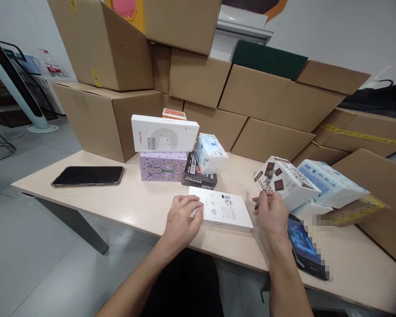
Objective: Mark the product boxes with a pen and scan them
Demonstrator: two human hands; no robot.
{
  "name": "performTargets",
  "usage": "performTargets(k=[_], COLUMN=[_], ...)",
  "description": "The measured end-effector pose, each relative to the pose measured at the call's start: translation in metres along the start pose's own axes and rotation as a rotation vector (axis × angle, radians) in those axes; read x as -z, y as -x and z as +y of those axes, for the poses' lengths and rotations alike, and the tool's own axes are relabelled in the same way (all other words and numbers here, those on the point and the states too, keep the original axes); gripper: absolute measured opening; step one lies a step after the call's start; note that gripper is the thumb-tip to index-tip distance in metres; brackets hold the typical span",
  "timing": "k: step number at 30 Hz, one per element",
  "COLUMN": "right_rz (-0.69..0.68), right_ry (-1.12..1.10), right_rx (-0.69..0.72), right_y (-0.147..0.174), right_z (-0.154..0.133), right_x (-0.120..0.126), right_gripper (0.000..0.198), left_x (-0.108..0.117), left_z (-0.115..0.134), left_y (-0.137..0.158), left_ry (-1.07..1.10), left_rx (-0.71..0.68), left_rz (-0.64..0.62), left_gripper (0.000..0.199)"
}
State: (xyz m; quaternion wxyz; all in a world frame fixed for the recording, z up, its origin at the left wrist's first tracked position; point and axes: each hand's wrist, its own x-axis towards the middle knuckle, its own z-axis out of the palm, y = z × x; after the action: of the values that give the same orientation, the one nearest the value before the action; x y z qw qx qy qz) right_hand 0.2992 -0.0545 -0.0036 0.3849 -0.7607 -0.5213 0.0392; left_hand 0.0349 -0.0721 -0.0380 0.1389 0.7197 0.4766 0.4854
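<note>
A flat white box (222, 207) with small printed labels lies on the table in front of me. My left hand (184, 220) rests on its left end, fingers curled over the edge and holding it. Just off the box's right end, my right hand (271, 211) is closed around a slim dark pen (268, 179), tilted upward and slightly blurred. A dark handheld device with a lit screen (303, 242) lies beside my right wrist, partly covered by pixelation.
Behind stand a white power bank box (165, 136) on a purple box (163, 167), a black box (198, 179) and a tissue pack (209, 152). At left lies a phone (88, 175). A brown-and-white box (284, 182) stands right. Cardboard boxes (198, 79) wall the back.
</note>
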Motion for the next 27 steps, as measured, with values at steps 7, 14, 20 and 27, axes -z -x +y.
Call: performTargets(k=[7, 14, 20, 27], right_rz=[0.022, -0.067, 0.013, 0.194], right_ry=[-0.874, -0.386, -0.657, -0.967], right_rx=[-0.046, -0.022, -0.023, 0.039], right_y=[0.001, 0.001, 0.007, 0.01], right_z=[-0.007, 0.002, -0.01, -0.02], right_x=[-0.004, -0.012, -0.009, -0.006], right_gripper=[0.05, 0.055, 0.048, 0.044], left_x=[-0.003, -0.009, -0.004, -0.003], left_z=[-0.002, 0.001, -0.003, 0.001], left_y=[0.001, 0.0, 0.001, 0.0], left_ry=[-0.036, -0.204, -0.028, 0.017], left_rx=[0.074, 0.103, -0.045, -0.177], left_rz=[0.01, -0.055, -0.002, 0.156], left_gripper=[0.036, 0.054, 0.055, 0.076])
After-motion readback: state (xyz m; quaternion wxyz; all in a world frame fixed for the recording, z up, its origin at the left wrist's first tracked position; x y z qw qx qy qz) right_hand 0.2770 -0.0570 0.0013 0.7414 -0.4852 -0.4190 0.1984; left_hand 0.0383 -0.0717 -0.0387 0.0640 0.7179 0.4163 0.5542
